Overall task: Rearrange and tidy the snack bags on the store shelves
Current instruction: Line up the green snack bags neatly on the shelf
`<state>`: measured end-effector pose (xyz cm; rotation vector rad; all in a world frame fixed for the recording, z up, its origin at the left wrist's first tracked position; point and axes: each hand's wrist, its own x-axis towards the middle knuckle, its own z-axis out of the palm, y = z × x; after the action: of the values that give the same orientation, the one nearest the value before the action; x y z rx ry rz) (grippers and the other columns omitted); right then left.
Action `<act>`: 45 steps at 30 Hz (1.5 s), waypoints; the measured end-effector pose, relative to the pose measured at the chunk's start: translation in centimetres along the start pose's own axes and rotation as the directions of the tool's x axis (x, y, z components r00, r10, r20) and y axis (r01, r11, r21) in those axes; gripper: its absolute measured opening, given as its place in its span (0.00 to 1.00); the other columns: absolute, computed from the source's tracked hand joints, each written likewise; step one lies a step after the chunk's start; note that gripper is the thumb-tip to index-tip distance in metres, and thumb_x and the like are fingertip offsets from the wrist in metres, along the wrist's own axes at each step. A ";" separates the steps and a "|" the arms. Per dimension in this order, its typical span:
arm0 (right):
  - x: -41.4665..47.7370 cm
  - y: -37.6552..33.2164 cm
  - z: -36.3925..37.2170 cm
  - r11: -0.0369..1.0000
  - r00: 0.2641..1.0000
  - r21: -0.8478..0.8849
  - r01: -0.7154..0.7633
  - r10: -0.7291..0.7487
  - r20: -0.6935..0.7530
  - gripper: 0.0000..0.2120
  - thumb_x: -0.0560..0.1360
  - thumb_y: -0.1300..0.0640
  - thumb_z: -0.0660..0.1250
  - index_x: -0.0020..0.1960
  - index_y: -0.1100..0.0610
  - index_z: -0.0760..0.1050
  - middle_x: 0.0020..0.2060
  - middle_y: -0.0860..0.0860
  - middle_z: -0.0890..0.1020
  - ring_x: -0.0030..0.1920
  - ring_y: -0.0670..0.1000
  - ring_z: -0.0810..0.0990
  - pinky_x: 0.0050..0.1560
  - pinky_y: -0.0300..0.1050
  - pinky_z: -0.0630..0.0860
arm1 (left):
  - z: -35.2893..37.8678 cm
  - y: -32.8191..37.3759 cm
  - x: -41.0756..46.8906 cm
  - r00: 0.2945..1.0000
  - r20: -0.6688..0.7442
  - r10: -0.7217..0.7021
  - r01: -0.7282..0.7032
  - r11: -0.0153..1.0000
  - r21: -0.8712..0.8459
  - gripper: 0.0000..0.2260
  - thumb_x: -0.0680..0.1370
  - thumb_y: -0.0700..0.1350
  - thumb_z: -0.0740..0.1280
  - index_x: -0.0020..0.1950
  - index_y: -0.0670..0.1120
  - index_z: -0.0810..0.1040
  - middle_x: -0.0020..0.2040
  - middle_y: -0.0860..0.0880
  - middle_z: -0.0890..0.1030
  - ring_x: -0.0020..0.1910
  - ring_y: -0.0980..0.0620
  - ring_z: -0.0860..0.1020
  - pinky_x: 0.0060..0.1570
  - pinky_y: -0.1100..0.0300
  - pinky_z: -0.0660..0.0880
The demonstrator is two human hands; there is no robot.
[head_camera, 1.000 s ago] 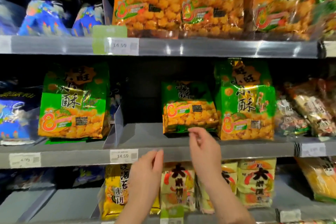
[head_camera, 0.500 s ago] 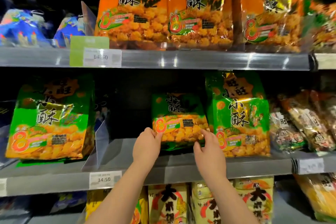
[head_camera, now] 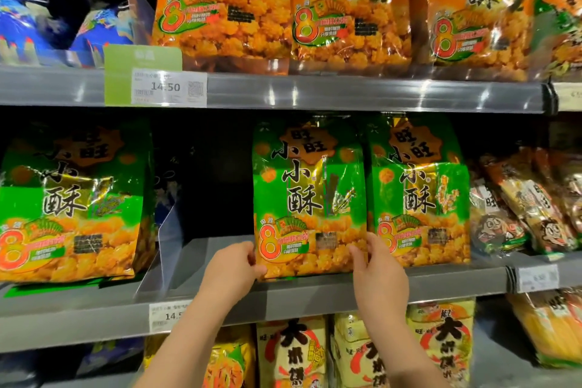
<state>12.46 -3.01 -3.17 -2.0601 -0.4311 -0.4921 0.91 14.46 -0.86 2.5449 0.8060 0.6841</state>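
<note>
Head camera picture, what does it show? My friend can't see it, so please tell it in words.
A person's left hand and right hand grip the bottom corners of a green snack bag standing upright at the front of the middle shelf, beside a matching green bag. Orange bags line the shelf above.

The scene is dim: recesses behind the goods are almost black, while frontal light saturates the packaging. Glare streaks cross the glossy middle green bag (head_camera: pixel 308 198) and the orange bags (head_camera: pixel 349 9), and bright spots dot the upper shelf rail (head_camera: pixel 378 91). Wide-angle distortion bows that rail toward the edges, where the blue bags (head_camera: pixel 28 31) look soft.
</note>
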 end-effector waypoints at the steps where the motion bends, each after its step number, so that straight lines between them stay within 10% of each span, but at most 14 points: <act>1: 0.0 0.4 -0.2 1.000 1.000 0.000 -0.005 0.005 -0.003 0.15 0.78 0.49 0.60 0.61 0.53 0.73 0.51 0.50 0.83 0.47 0.54 0.81 0.37 0.42 0.68 | -0.1 -0.1 0.0 0.999 0.038 -0.002 0.001 1.000 0.021 0.06 0.73 0.49 0.69 0.42 0.50 0.72 0.40 0.52 0.76 0.41 0.52 0.74 0.39 0.59 0.67; 11: 1.0 2.8 -0.9 0.939 0.989 0.318 -0.129 0.099 0.109 0.05 0.75 0.52 0.67 0.40 0.50 0.76 0.32 0.45 0.80 0.28 0.45 0.78 0.30 0.40 0.71 | -1.6 -0.7 0.1 0.959 0.265 0.099 -0.040 0.974 -0.222 0.08 0.71 0.40 0.72 0.35 0.43 0.74 0.37 0.51 0.81 0.34 0.61 0.78 0.34 0.70 0.72; 17: 1.5 3.8 -1.4 0.904 0.982 0.388 -0.183 0.147 0.119 0.02 0.74 0.52 0.67 0.44 0.50 0.78 0.35 0.46 0.81 0.28 0.43 0.78 0.31 0.37 0.69 | -1.3 0.8 -0.4 0.946 0.259 0.194 -0.142 0.968 -0.205 0.07 0.72 0.37 0.70 0.37 0.49 0.77 0.33 0.55 0.79 0.30 0.67 0.77 0.31 0.75 0.71; 23: 1.4 4.1 -1.6 0.916 0.987 0.373 -0.147 0.111 0.116 0.04 0.74 0.50 0.67 0.41 0.48 0.76 0.35 0.43 0.80 0.31 0.45 0.77 0.27 0.31 0.66 | -1.5 0.7 -0.7 0.964 0.219 0.153 -0.126 0.983 -0.133 0.10 0.75 0.44 0.68 0.33 0.47 0.77 0.33 0.53 0.80 0.37 0.57 0.78 0.43 0.60 0.73; 37: 1.4 4.8 -2.0 0.987 0.988 0.160 0.007 -0.032 0.153 0.07 0.78 0.51 0.61 0.50 0.53 0.75 0.39 0.49 0.81 0.39 0.54 0.80 0.42 0.52 0.78 | -0.8 0.5 -1.3 0.983 0.121 0.139 -0.144 0.989 0.034 0.12 0.76 0.50 0.64 0.40 0.43 0.79 0.35 0.50 0.77 0.34 0.55 0.72 0.32 0.62 0.64; 45: 1.2 5.3 -2.6 0.994 0.980 0.038 0.103 -0.108 0.167 0.09 0.78 0.51 0.60 0.49 0.54 0.76 0.47 0.48 0.76 0.42 0.48 0.73 0.42 0.45 0.69 | -1.5 0.6 -0.6 0.951 0.260 0.169 -0.186 0.982 0.042 0.10 0.76 0.47 0.66 0.34 0.52 0.75 0.36 0.52 0.77 0.35 0.57 0.73 0.37 0.63 0.68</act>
<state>15.61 -7.78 -5.11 -2.0658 -0.6477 -0.3731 -0.06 13.90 0.45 2.7155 0.5251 0.3724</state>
